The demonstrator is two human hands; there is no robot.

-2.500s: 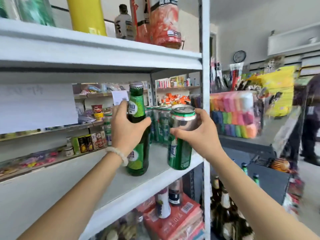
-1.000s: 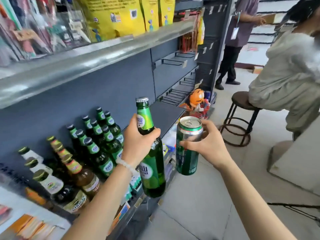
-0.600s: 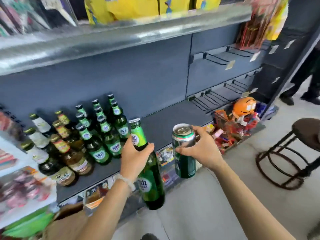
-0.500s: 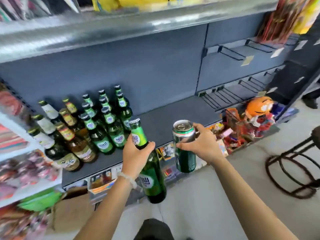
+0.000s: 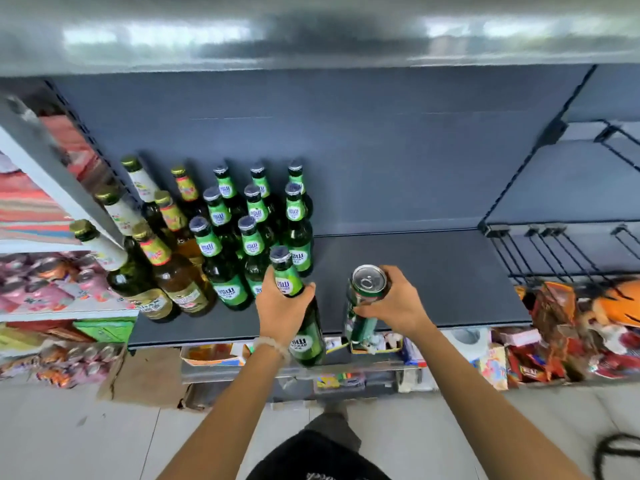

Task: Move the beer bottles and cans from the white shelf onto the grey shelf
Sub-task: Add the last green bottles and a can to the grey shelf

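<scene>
Green glass fills the left of the grey shelf [image 5: 433,271], the standing bottles [image 5: 242,237] ranked in tight rows. The left hand [image 5: 282,306] wraps its fingers round another bottle [image 5: 299,313], the right hand [image 5: 394,306] clasps a can [image 5: 363,303], both seemingly poised above the front edge, beside the rows

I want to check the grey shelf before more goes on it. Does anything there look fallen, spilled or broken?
Nothing stands out. The bottles on the grey shelf stand upright in rows, with no spill or breakage visible. The left hand holds a green bottle and the right hand a green can, both at the shelf's front edge.
</scene>
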